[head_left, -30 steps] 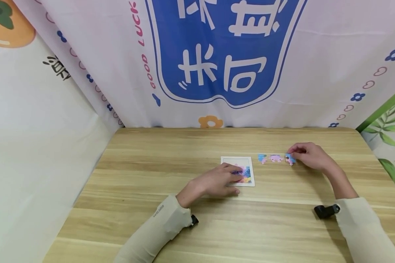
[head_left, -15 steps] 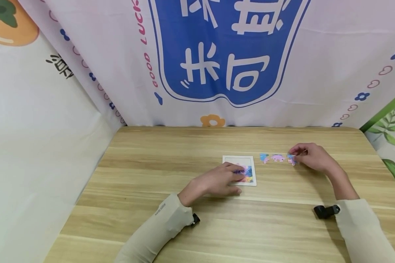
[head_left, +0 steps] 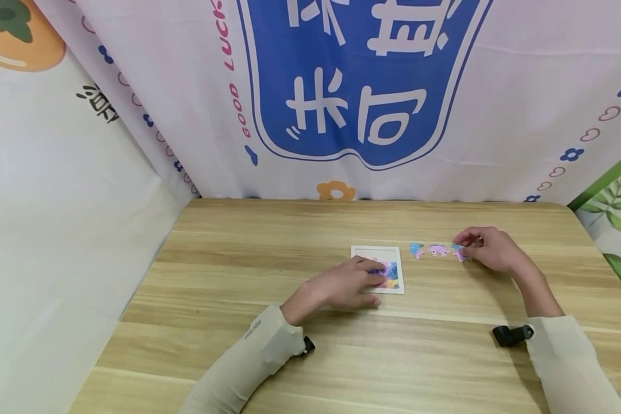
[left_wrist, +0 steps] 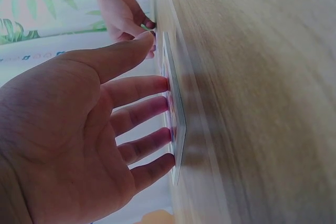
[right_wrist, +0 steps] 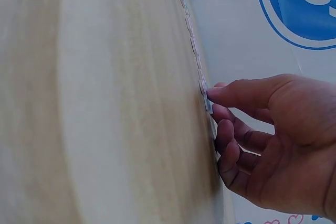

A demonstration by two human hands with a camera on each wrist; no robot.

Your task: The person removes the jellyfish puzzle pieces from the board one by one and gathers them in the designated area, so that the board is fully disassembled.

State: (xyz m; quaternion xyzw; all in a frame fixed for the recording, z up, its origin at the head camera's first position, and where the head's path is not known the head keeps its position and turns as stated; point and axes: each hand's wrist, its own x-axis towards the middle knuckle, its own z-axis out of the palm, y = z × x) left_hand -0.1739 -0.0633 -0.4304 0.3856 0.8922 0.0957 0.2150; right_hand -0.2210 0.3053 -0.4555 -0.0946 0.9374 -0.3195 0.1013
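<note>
In the head view my left hand (head_left: 344,283) rests its fingertips on a small white puzzle board (head_left: 388,255) with a colourful, partly filled picture. The left wrist view shows those fingers spread and nearly straight, touching the face of the board (left_wrist: 180,114). To the right of the board, my right hand (head_left: 491,247) pinches a blue and pink puzzle piece (head_left: 459,253) between thumb and forefinger. That piece (right_wrist: 206,100) lies low at the tabletop in the right wrist view. Left of it are a pink puzzle piece (head_left: 439,250) and another blue and pink puzzle piece (head_left: 417,250).
The wooden table (head_left: 310,356) extends around both hands. A printed cloth (head_left: 300,172) hangs along its back edge, with more cloth at the left and right. A black camera (head_left: 512,335) sits at the right wrist.
The puzzle piece at my right fingertips has turned slightly and now sits a little closer under them. My left hand stays on the board. The head view has shifted slightly.
</note>
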